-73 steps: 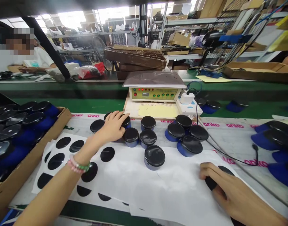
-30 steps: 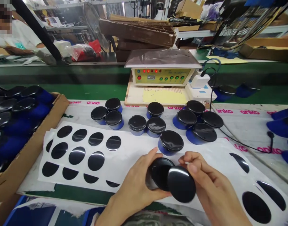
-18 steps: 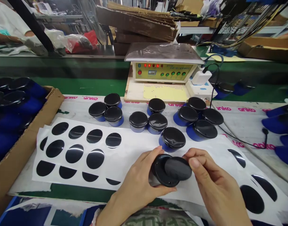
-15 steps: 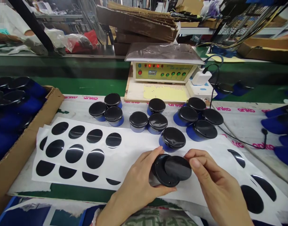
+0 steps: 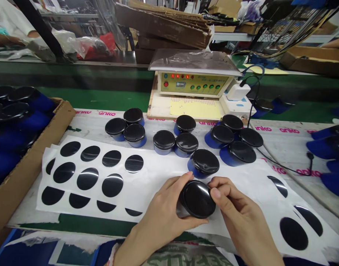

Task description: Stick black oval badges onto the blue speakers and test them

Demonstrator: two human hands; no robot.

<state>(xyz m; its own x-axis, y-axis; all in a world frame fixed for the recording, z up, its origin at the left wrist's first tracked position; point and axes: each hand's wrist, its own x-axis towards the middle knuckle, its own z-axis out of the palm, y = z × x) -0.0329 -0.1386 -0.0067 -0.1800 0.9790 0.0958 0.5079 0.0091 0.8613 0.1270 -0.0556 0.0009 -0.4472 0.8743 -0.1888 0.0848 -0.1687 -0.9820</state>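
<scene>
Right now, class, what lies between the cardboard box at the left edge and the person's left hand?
White sheets bearing rows of black discs lie between the cardboard box and the left hand, as the head view shows.

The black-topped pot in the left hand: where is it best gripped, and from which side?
Probably by the side wall, below the black top, coming from the left: the pot is round, its wall shows there, and the left hand spans it. That leaves the top open towards the right, where the right hand has fingertips at its edge.
</scene>
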